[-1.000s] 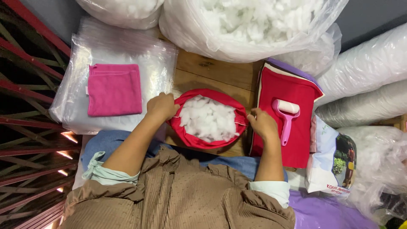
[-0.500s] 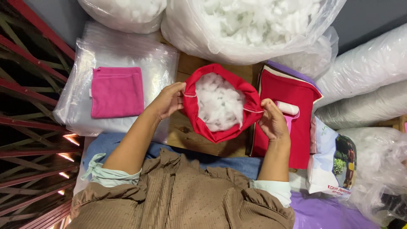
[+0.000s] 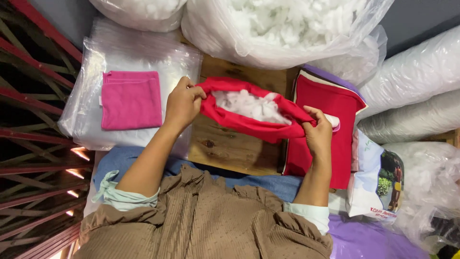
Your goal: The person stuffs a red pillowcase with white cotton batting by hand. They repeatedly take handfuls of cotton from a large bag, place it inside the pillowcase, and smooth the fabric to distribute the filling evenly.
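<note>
Both hands grip the open mouth of a red fabric cover [image 3: 254, 125] stuffed with white fibre filling [image 3: 249, 105], held above a wooden board [image 3: 230, 144]: the left hand [image 3: 182, 103] has its fingers curled and pinched on the left end of the rim, the right hand [image 3: 317, 130] pinches the right end between thumb and fingers. A pink folded cloth [image 3: 130, 100] lies on clear plastic bags [image 3: 143, 52] to the left, a stack of red covers [image 3: 330, 115] lies just right, and large clear sacks of filling [image 3: 287, 29] stand behind.
</note>
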